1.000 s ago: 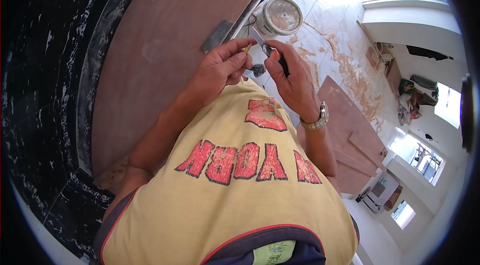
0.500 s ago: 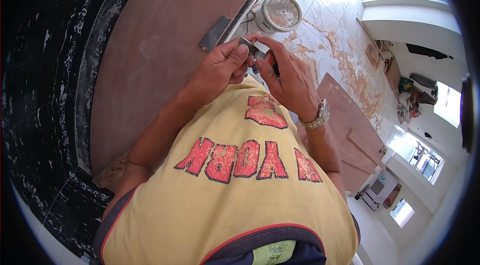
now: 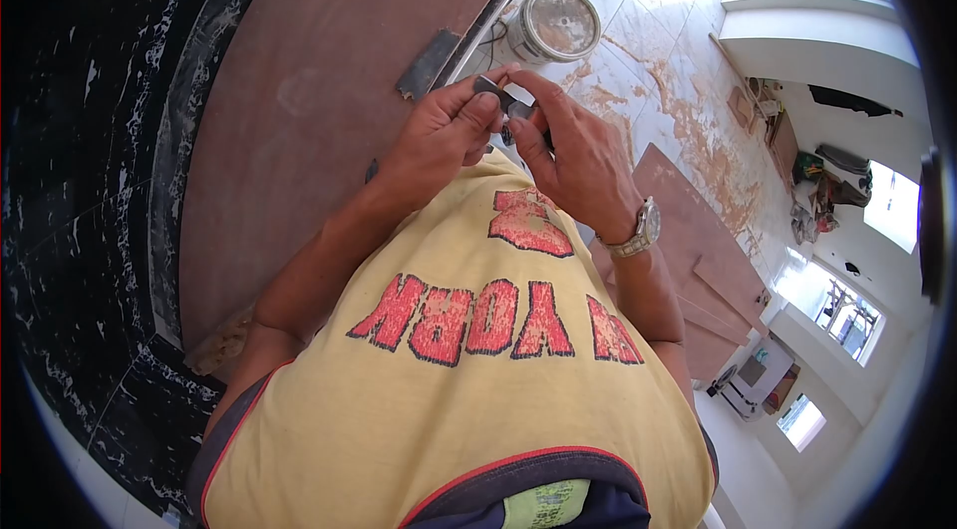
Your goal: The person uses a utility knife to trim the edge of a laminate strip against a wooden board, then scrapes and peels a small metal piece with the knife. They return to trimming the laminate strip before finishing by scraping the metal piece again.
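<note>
My left hand (image 3: 439,135) is closed, its thumb and fingers pinching a flat, dark grey metal piece (image 3: 489,86) in front of my chest. My right hand (image 3: 583,162), with a watch (image 3: 648,222) on its wrist, curls around a small dark tool (image 3: 521,112). The tool meets the flat piece between the two hands. Fingers hide most of the tool, and I cannot tell its kind.
A brown board (image 3: 299,120) spans the left, beside black marbled tiles (image 3: 80,180). On it lies a dark flat slab (image 3: 429,63). Beyond its edge stand a dusty bucket (image 3: 561,24) and debris-strewn floor tiles (image 3: 688,120). More brown boards (image 3: 688,280) lie to the right.
The hands stay together in nearly the same place. My right hand has turned slightly on the tool, and the orange-red patch seen earlier no longer shows.
</note>
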{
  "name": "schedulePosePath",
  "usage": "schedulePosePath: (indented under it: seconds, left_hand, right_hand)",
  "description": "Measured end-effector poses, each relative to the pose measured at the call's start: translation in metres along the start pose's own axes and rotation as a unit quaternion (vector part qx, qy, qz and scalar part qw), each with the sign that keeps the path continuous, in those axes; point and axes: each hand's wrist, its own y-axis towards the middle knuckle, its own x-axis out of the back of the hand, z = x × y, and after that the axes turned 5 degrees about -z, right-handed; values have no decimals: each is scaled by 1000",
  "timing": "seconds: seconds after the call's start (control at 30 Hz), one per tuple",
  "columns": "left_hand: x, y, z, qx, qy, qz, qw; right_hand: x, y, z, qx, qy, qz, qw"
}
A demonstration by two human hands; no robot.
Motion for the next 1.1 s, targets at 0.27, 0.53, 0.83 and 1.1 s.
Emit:
schedulePosePath:
  seconds: [0.27, 0.53, 0.83, 1.1]
  left_hand:
    - [-8, -2, 3, -23, -3, -31, 999]
    - [1, 2, 8, -18, 60, -63, 996]
    - [0, 3, 9, -32, 39, -62, 997]
    - [-13, 1, 3, -43, 35, -96, 994]
  right_hand:
    - [3, 4, 3, -15, 36, 21, 999]
    - [0, 8, 2, 17, -9, 11, 1000]
    - [-2, 9, 3, 3, 3, 17, 1000]
    - [-1, 9, 2, -34, 19, 44, 998]
